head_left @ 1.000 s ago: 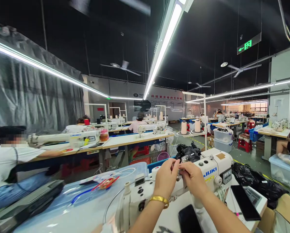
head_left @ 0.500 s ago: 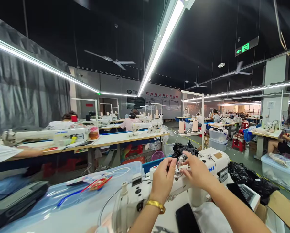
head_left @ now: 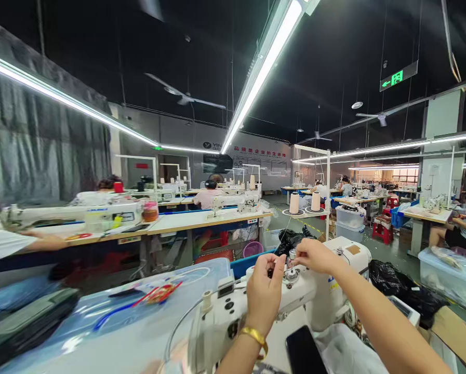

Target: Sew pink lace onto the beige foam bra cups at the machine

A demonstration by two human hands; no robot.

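Note:
A white sewing machine (head_left: 306, 285) stands before me, and both my hands are over the top of its arm. My left hand (head_left: 264, 285) is closed, thumb and fingers brought together left of a round metal fitting (head_left: 292, 275). Just above and behind that fitting, my right hand (head_left: 318, 255) pinches with its fingertips. What either pinch holds, if anything, is too small to make out. A shiny metal piece (head_left: 292, 254) shows partly between the hands. Below them a black phone (head_left: 305, 350) lies by white cloth (head_left: 347, 348).
Two thread cones (head_left: 294, 202) stand on a rack behind the machine. To the left, a clear plastic sheet or lid (head_left: 139, 311) carries red and blue cords (head_left: 158, 295). Black bags (head_left: 400, 285) and cardboard (head_left: 451, 335) are at right. A co-worker's arm (head_left: 41, 243) rests at the left table.
My right hand has lifted slightly, its fingers going from spread around the metal fitting to a pinch above it. My left hand stays almost in place. The view has shifted a little.

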